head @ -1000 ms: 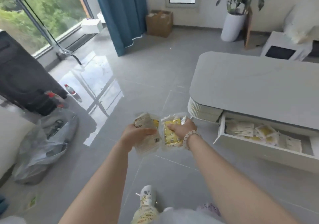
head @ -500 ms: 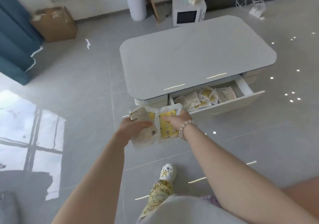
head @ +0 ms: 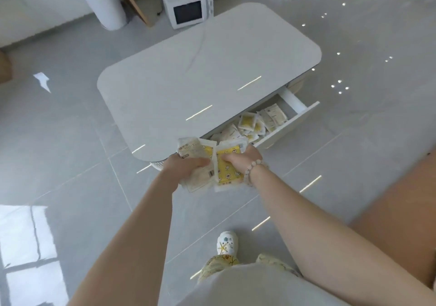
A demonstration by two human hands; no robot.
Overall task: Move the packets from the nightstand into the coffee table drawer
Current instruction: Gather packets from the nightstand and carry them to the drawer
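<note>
While both arms reach toward the near edge of the coffee table (head: 200, 69), each hand carries its own bundle.

Left hand (head: 186, 166): fingers and thumb curled round a stack of pale packets (head: 188, 146), with a barcode showing on the lower one.

Right hand (head: 238, 161): fingers clamped on yellow packets (head: 226, 176) printed with a small white motif. A bead bracelet (head: 253, 166) sits on this wrist.

The two bundles touch edge to edge. They are held above the floor at the table's near side, overlapping its rim in the head view.

The drawer (head: 293, 100) stands pulled out from the table's near side, toward its right end. Loose packets (head: 250, 124), pale and yellow mixed, lie heaped in it; its right end shows bare white bottom. The held bundles are just left of the drawer's left end, outside it.

Beyond the table's far side, a white microwave (head: 188, 8) stands on the floor, with a white planter (head: 106, 6) to its left. On the table's near side, a white shoe (head: 226, 242) rests on grey tile.
</note>
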